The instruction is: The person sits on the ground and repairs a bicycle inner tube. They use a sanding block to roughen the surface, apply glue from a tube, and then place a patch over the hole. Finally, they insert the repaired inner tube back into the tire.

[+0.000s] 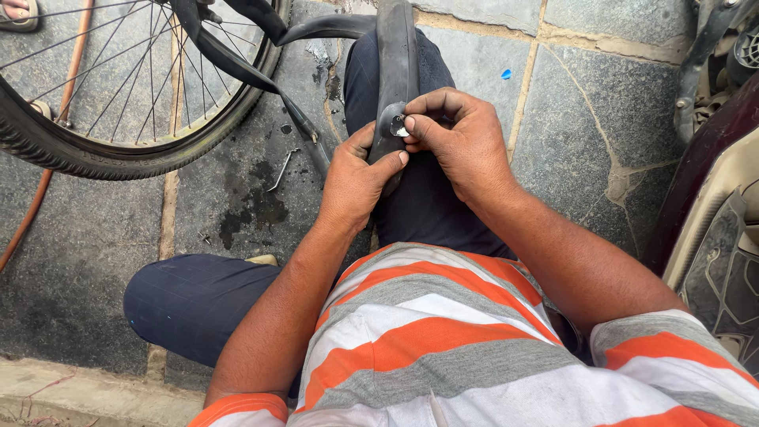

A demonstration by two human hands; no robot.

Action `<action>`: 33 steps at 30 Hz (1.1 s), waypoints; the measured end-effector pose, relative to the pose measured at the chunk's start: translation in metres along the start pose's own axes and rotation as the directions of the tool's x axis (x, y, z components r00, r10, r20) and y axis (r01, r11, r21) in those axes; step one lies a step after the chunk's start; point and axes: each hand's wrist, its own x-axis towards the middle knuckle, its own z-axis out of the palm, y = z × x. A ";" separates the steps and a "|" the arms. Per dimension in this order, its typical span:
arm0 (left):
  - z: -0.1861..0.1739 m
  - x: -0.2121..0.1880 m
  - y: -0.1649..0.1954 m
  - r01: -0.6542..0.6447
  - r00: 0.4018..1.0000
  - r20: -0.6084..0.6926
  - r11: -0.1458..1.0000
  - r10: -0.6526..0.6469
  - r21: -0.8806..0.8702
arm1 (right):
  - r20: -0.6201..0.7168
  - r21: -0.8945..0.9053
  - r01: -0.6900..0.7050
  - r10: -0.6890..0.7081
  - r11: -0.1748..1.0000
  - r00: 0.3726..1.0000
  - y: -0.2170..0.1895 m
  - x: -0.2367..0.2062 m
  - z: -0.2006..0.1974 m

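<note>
Orange, grey and white striped shirt fabric [443, 348] fills the near edge of the view, with dark blue trousers [198, 300] beyond it over folded knees. A black rubber inner tube [395, 55] is draped over the far knee and runs away toward the far edge. The left hand [356, 178] is closed around the tube from the left, thumb pressed across its near face. The right hand [462, 138] is curled over the tube from the right, its fingertips pinched on a small silvery patch or valve fitting [398, 126] on the rubber.

The step in hand is judged to be work on that single spot of the tube: pressing, peeling or seating. The next move is judged to call for a steady hold by the left hand and fine fingertip control by the right.

A spoked bicycle wheel with black tyre [118, 119] lies far left on the grey stone paving [569, 103], partly cut off. A thin bent metal tool [282, 170] lies on a dark stain. The silvery item's exact nature cannot be made out. A vehicle body [711, 198] at right is cropped.
</note>
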 end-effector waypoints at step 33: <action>-0.007 0.004 -0.003 -0.164 0.984 0.021 0.954 0.175 -0.253 | 0.329 -0.218 0.616 -0.537 0.757 0.777 0.006 0.019 0.018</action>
